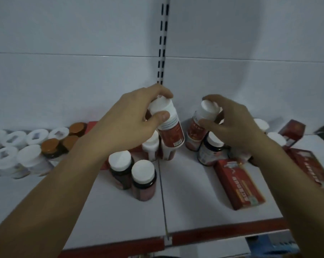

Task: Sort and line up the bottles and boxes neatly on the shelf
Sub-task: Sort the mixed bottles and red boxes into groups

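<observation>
Red-label bottle (171, 134) with a white cap is up in the air, tilted, over the white shelf (191, 205). The left hand (127, 127) holds it, with fingers and thumb curled round the cap. The right hand (232, 127) pinches the cap of a second red-label bottle (193, 135) just beside it. Two dark bottles (143, 183) stand in front. A red box (239, 187) lies flat on the right.
</observation>
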Motion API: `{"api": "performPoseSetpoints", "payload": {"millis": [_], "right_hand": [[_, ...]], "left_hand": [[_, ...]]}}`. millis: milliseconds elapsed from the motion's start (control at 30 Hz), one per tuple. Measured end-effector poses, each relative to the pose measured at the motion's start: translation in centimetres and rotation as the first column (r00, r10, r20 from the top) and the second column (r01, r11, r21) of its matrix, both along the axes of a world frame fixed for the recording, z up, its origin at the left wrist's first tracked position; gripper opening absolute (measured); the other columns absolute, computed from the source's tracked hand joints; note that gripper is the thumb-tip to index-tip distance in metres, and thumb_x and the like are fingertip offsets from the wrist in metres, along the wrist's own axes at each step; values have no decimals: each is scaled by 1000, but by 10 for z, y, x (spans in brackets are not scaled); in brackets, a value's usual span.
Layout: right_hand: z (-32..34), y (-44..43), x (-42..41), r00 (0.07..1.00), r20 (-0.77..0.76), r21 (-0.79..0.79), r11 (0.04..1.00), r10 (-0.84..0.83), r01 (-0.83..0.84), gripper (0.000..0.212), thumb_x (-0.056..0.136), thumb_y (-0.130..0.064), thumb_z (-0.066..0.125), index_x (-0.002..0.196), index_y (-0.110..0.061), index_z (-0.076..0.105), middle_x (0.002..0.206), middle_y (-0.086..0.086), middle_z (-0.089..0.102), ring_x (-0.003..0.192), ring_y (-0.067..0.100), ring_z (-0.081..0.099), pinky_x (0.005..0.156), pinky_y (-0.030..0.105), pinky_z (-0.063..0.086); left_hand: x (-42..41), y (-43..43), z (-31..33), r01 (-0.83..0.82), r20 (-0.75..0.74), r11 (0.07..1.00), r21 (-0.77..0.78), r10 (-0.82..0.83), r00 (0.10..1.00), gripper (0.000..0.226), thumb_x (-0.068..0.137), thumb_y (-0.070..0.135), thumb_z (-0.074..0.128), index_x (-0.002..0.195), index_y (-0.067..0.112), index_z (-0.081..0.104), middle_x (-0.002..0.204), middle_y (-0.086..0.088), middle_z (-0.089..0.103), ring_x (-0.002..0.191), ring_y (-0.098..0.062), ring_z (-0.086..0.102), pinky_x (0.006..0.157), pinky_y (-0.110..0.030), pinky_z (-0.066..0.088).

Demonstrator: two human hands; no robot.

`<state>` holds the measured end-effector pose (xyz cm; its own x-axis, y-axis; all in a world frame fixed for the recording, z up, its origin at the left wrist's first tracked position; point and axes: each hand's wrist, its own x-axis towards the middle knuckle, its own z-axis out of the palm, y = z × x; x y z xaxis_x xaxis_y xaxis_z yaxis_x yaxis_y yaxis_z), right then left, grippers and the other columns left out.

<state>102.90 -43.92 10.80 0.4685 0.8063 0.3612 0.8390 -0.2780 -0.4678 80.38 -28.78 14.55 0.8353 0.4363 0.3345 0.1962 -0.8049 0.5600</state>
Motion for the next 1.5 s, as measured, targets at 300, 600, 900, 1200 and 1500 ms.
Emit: {"api": "performPoseSetpoints", "payload": {"millis": [300,600,900,1200,1500], "right_hand": [[-40,53,31,946,196,-394,904,258,-165,46,88,-36,62,133,-32,56,125,1,60,119,31,48,90,46,40],[-50,41,42,974,139,-210,966,180,-149,49,82,-13,70,129,-20,58,127,8,55,116,33,48,90,46,46],[-57,-1,8,975,90,-209,961,201,-179,48,85,-19,58,132,-22,49,113,3,60,108,31,54,87,47,47],[-67,18,-2,955,260,-321,945,142,-53,61,82,-32,69,137,-32,44,123,0,53,117,29,45,89,46,33],[-75,26,-5,969,207,-235,968,134,-84,79,66,-23,81,136,-28,46,107,-3,65,96,27,61,90,39,36]], "left_hand": [[56,-38,-36,103,-238,985,142,-67,969,40,92,32,69,126,38,51,111,18,50,103,-10,52,86,-38,46],[97,-42,-72,15,-411,905,425,178,894,41,90,36,69,125,34,47,119,11,53,113,-17,38,82,-37,21],[61,-35,-72,-191,-341,889,416,347,874,55,85,34,74,132,39,46,126,7,44,112,-18,44,83,-37,32],[32,-3,-67,-251,-486,948,194,315,815,43,85,35,77,117,31,48,108,8,50,90,-17,51,79,-38,48],[34,4,-74,-194,-402,967,164,245,883,36,88,24,75,108,26,46,106,5,53,93,-20,49,72,-35,37]]}}
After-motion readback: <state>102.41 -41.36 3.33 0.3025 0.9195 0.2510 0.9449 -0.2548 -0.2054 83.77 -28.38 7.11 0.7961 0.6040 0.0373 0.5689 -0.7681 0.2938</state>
